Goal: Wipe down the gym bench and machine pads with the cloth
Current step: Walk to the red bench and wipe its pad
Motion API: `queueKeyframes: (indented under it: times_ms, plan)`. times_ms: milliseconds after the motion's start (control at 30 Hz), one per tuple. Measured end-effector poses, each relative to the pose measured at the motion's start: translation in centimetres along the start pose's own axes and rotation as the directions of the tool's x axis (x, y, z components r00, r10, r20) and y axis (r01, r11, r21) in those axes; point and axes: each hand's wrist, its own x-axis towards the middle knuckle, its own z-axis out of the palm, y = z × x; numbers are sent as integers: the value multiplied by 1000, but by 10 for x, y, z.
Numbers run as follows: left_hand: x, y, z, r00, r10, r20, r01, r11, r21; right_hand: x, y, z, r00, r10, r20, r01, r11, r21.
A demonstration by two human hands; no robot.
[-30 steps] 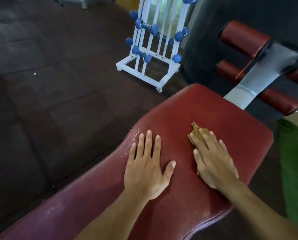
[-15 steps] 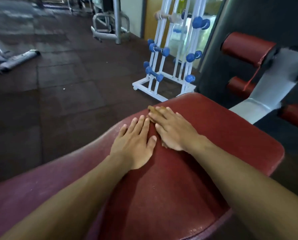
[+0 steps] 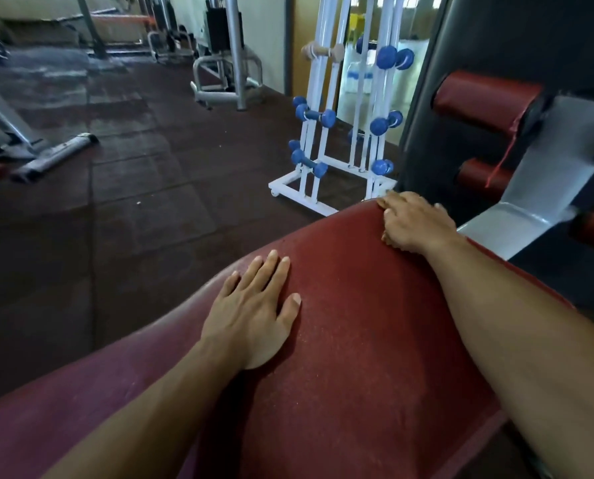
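Note:
The red padded bench (image 3: 364,357) runs from the lower left toward the upper right, its surface speckled and worn. My left hand (image 3: 254,305) lies flat on the pad near its left edge, fingers straight. My right hand (image 3: 413,223) reaches to the bench's far end and presses down on the tan cloth (image 3: 385,238), fingers bending over the far edge. Only a sliver of cloth shows under the palm. Red roller pads (image 3: 485,98) sit on the grey machine frame (image 3: 537,188) beyond the bench.
A white rack of blue dumbbells (image 3: 340,133) stands on the floor just past the bench end. A black upright pad (image 3: 461,46) rises at the right. Other machines (image 3: 226,63) and a grey bar (image 3: 57,155) occupy the dark rubber floor at the left.
My right hand has slid the cloth from the middle of the pad, across to the left, then out to the far end. My left hand stayed flat on the pad.

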Motion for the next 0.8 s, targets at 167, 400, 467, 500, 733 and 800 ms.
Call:
queueKeyframes:
  times_ms: [167,400,467,500,733,800]
  plan:
    - [-1,0,4,999,9,-52,-8,1000,26,-16,19,-5,999,38,-19,-37,999,33]
    - [1,1,4,998,5,-59,-4,1000,23,-86,-68,28,899,-436,30,437,899,-33]
    - [1,2,6,998,11,-68,-9,999,35,-85,-88,30,882,-466,73,468,884,-8]
    - [1,1,6,997,16,-73,-13,999,42,-78,-91,27,881,-463,101,466,885,-10]
    - [0,-3,6,998,24,-53,-23,1000,15,-14,-49,9,983,-157,91,158,987,0]
    - [0,-4,6,998,28,-53,-27,1000,6,-14,-28,2,996,-53,76,56,998,-37]
